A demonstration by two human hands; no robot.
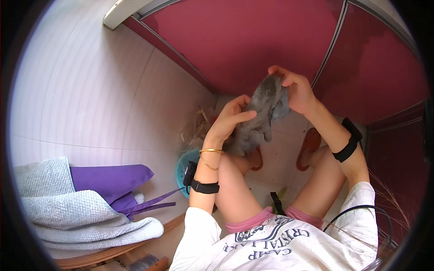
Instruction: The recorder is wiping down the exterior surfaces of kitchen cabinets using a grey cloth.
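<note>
A limp grey cloth (261, 108), darker and stained in places, hangs between my two hands above the floor. My left hand (234, 117) pinches its left edge between thumb and fingers. Higher up, my right hand (295, 86) grips the top right corner, fingers curled over the edge. The cloth's lower end droops in folds above my left knee. A lighter bluish-grey layer shows on its right side, below my right hand.
Red cabinet panels (244, 44) with metal trim stand just beyond my hands. Left of my leg is a blue plastic basket (183, 169), clear plastic (195, 130) bunched above it. A light grey textured towel (88, 216) and purple fabric (108, 179) lie on a wooden-edged surface (101, 255).
</note>
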